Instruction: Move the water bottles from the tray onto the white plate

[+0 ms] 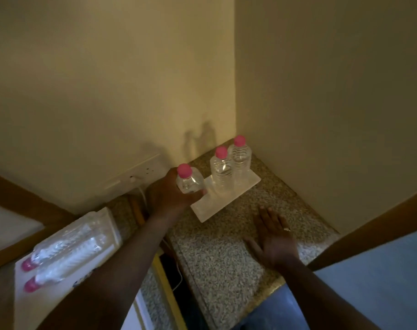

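Note:
A white rectangular plate (210,208) lies on the speckled stone counter in the corner. Two clear water bottles with pink caps stand upright on its far end, one (221,171) in front of the other (240,156). My left hand (167,194) grips a third pink-capped bottle (188,181), upright, just above the plate's near-left end. At lower left, a white tray (107,220) holds two more bottles (67,263) lying on their sides. My right hand (273,236) rests flat on the counter, fingers spread, holding nothing.
Walls close in the corner behind and right of the plate. A wall socket (138,173) with a white cable sits left of my left hand. A dark gap with a drawer edge (169,277) separates the tray's surface from the counter (214,258).

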{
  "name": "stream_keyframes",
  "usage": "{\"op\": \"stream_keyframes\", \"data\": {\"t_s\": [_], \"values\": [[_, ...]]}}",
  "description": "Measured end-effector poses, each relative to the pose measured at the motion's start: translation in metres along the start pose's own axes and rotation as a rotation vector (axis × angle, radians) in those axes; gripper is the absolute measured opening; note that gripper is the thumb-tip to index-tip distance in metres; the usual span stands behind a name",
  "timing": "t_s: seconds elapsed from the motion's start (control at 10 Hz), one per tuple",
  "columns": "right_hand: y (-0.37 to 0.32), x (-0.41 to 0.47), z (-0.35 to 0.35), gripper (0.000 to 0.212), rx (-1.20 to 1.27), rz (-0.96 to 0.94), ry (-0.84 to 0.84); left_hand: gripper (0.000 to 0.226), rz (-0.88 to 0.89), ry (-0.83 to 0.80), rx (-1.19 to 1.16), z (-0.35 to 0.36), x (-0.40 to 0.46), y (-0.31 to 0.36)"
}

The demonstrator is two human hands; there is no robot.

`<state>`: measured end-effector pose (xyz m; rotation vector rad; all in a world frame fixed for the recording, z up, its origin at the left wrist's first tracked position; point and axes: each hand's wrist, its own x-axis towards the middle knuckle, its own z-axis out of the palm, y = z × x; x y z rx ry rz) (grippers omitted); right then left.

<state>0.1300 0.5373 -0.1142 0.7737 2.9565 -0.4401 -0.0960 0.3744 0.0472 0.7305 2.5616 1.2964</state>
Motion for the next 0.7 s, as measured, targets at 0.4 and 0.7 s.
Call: {"op": "stream_keyframes", "data": {"t_s": [0.4,0.7], "values": [[0.003,0.001,0.005,0.084,0.01,-0.002,0.031,0.066,0.017,-0.156,0.015,0.04,0.023,-0.001],[0.006,0.002,0.007,0.087,0.01,0.029,-0.016,0.092,-0.007,-0.183,-0.019,0.04,0.011,-0.01]]}}
